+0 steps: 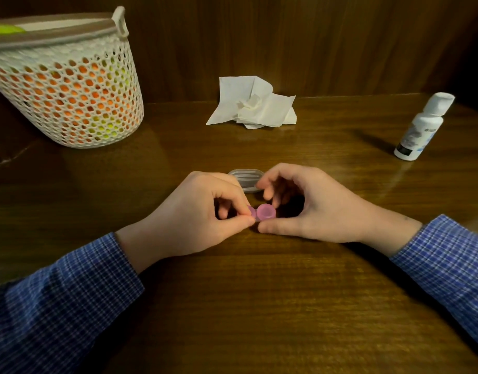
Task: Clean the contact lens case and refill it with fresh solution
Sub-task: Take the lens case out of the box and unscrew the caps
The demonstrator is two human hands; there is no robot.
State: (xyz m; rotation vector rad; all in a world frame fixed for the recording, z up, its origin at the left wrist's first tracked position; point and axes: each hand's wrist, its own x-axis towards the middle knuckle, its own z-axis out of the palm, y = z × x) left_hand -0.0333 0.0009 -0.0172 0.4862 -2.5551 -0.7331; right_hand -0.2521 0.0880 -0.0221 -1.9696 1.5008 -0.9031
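A small pink contact lens case [263, 212] sits low over the wooden table [259, 292], between both hands. My left hand [197, 217] pinches its left end between thumb and fingers. My right hand [308, 206] curls around the right side, fingertips touching the right cap, thumb lying on the table below it. A white solution bottle [421, 128] with a closed cap stands at the far right. A crumpled white tissue [254, 103] lies at the back middle.
A clear grey plastic lid or tray [244, 178] lies just behind my hands. A white mesh basket [68, 85] holding orange and green items stands at the back left. A wood-panelled wall closes off the far side.
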